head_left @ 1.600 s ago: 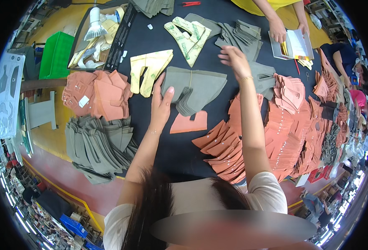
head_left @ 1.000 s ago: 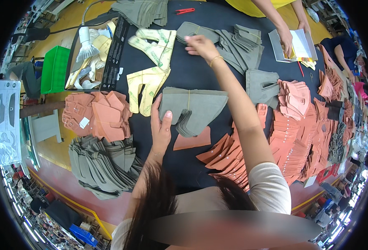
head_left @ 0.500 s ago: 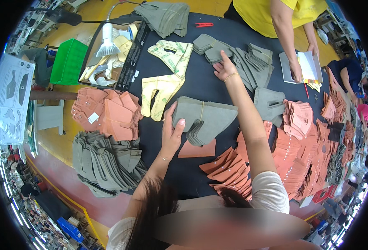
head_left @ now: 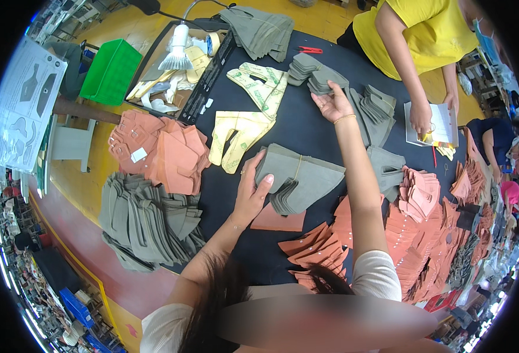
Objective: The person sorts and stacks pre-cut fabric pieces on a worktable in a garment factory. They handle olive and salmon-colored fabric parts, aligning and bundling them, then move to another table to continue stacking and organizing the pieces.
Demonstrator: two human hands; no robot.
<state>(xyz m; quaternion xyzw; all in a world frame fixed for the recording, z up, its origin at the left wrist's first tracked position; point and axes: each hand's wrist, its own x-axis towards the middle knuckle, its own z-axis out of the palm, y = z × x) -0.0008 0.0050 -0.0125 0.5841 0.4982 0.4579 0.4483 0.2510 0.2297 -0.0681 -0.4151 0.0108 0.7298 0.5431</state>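
My left hand (head_left: 252, 187) grips a stack of grey-green cut pieces (head_left: 315, 176), thumb on top. A thin band runs around that stack. Farther off, my right hand (head_left: 334, 105) has closed on the near end of another grey-green stack (head_left: 325, 77), thumb above and fingers below its edge. More grey-green pieces (head_left: 377, 109) lie just right of that hand. Two yellow patterned templates (head_left: 245, 126) rest on the dark table, left of my right hand. A flat salmon piece (head_left: 277, 219) lies partly under the stack in my left hand.
Salmon stacks (head_left: 180, 156) and grey-green stacks (head_left: 147, 220) stand at the left. More salmon piles (head_left: 412, 235) cover the right. A box of scraps (head_left: 198, 97), a lamp (head_left: 179, 47) and red snips (head_left: 310, 50) are farther away. A co-worker in yellow (head_left: 418, 35) handles papers (head_left: 439, 120).
My right hand, open beside the far grey-green stack before, has closed on its near end. My left hand still holds the banded stack. The whole view has shifted slightly.
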